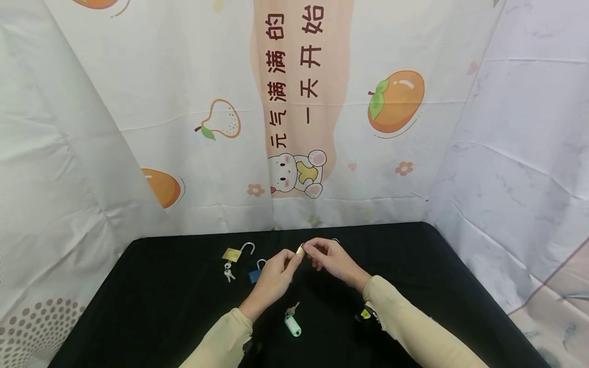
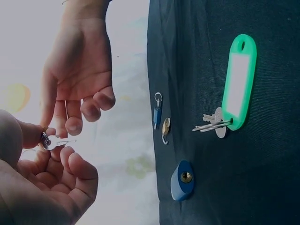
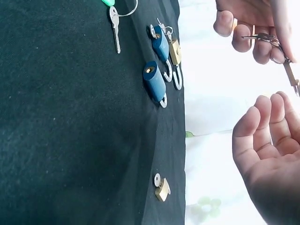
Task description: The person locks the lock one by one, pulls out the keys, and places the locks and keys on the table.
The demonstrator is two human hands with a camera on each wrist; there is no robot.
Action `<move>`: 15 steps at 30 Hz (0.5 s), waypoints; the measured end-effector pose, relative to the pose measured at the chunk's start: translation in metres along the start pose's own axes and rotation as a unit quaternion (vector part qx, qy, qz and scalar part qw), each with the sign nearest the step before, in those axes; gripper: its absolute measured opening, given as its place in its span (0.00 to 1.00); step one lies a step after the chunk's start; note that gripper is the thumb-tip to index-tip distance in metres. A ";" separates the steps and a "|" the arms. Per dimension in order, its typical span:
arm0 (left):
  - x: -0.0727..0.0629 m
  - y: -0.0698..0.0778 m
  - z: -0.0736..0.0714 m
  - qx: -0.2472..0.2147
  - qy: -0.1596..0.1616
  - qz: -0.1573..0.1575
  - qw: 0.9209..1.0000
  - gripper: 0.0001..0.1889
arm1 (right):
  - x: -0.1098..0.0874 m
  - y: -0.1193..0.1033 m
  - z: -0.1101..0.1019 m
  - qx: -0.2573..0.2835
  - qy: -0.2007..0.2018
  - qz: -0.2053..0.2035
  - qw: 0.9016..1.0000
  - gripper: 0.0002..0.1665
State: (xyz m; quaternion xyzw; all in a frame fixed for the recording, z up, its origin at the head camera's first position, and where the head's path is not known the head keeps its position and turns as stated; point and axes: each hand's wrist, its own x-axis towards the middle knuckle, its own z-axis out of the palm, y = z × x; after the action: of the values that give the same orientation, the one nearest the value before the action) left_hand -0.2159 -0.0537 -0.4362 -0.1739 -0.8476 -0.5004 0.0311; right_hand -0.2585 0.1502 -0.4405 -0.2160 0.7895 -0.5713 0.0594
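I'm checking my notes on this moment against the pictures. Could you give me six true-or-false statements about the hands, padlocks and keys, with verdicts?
1. The left hand holds a small brass padlock. True.
2. A green key tag lies on the black cloth. True.
3. The right hand rests flat on that cloth. False: it is raised, fingertips close to the small brass padlock.
4. Two blue padlocks show in the right wrist view. True.
5. Every padlock lying on the cloth is blue. False: brass padlocks lie there too.
6. The green key tag has no key with it. False: a key is with it.
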 end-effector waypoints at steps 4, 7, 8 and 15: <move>0.000 0.001 0.001 0.005 0.000 0.006 1.000 0.15 | 0.000 -0.005 0.000 0.015 -0.006 0.002 1.000 0.14; -0.001 0.001 0.001 0.007 0.002 0.014 1.000 0.14 | 0.000 -0.006 0.000 0.019 -0.009 -0.006 1.000 0.13; -0.001 0.001 0.001 0.008 0.002 0.015 1.000 0.14 | 0.001 -0.002 0.000 0.019 -0.010 -0.012 1.000 0.13; -0.001 0.003 0.000 0.009 -0.004 0.010 1.000 0.12 | 0.000 -0.004 0.000 0.013 -0.013 -0.028 0.999 0.14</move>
State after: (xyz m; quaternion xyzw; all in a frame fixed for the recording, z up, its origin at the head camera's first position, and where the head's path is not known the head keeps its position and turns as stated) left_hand -0.2138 -0.0531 -0.4342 -0.1842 -0.8503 -0.4918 0.0346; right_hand -0.2576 0.1492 -0.4365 -0.2447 0.7748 -0.5803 0.0560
